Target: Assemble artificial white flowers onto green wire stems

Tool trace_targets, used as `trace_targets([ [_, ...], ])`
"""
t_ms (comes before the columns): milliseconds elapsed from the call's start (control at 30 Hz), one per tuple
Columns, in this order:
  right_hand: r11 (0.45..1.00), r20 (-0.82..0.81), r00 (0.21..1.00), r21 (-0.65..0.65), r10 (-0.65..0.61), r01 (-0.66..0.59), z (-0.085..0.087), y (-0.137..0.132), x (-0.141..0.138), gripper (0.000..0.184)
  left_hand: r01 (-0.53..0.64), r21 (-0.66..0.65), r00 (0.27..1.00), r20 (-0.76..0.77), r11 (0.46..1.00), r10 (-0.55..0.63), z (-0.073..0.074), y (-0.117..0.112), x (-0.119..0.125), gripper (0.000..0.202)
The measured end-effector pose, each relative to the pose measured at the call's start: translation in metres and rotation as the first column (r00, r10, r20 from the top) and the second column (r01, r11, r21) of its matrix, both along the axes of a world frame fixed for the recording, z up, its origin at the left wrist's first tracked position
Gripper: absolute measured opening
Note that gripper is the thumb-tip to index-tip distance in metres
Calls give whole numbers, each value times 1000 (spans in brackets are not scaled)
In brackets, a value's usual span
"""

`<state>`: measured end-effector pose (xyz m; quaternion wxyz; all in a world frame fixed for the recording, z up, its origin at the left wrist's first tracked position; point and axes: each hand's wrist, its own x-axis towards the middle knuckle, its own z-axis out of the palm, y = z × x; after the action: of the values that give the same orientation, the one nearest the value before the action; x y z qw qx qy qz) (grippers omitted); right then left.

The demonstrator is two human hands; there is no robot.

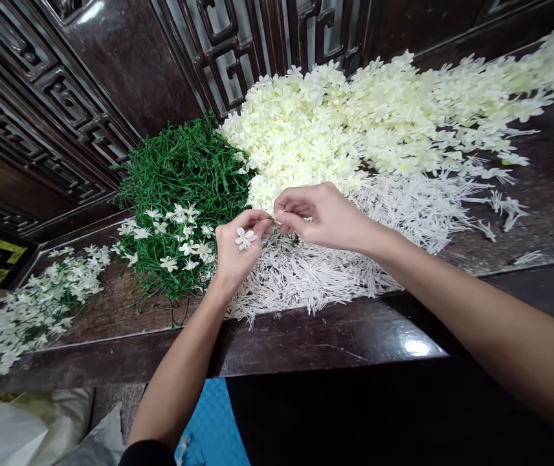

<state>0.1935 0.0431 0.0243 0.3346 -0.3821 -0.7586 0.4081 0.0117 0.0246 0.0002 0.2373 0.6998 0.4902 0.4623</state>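
My left hand [241, 249] is closed in a pinch, with a bit of green plastic stem [274, 219] showing at its fingertips. A white artificial flower [245, 238] rests against the back of that hand, near the knuckles. Fingertip to fingertip with it, my right hand [325, 217] pinches too; a small pale piece shows there, too little to make out. Below and behind both hands lies a heap of thin white plastic stamens [316, 275]. Loose cream-white petal blossoms [306, 129] are piled beyond, and a mound of green plastic stems [184, 168] sits to the left.
Several assembled white flowers [187, 247] lie on the green mound, and more flowers on stems [44, 310] spread at far left. Everything sits on a dark wooden bench [112, 310] with a carved back [126, 58]. White bags [15, 427] and a blue surface [213, 421] are below.
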Motion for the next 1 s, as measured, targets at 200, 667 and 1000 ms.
trace_targets([
  [200, 1000, -7, 1000, 11, 3, -3, 1, 0, 2, 9, 15, 40, 1000, -11, 999, -15, 0, 1, -2, 7],
  [667, 999, -4, 1000, 32, 12, -11, -2, 1, 2, 11, 11, 57, 997, -79, 998, -6, 1, 0, -2, 10],
  [1000, 998, 4, 1000, 63, -2, 2, -2, 0, 2, 12, 19, 78, 996, -89, 997, -12, -3, 2, -5, 10],
])
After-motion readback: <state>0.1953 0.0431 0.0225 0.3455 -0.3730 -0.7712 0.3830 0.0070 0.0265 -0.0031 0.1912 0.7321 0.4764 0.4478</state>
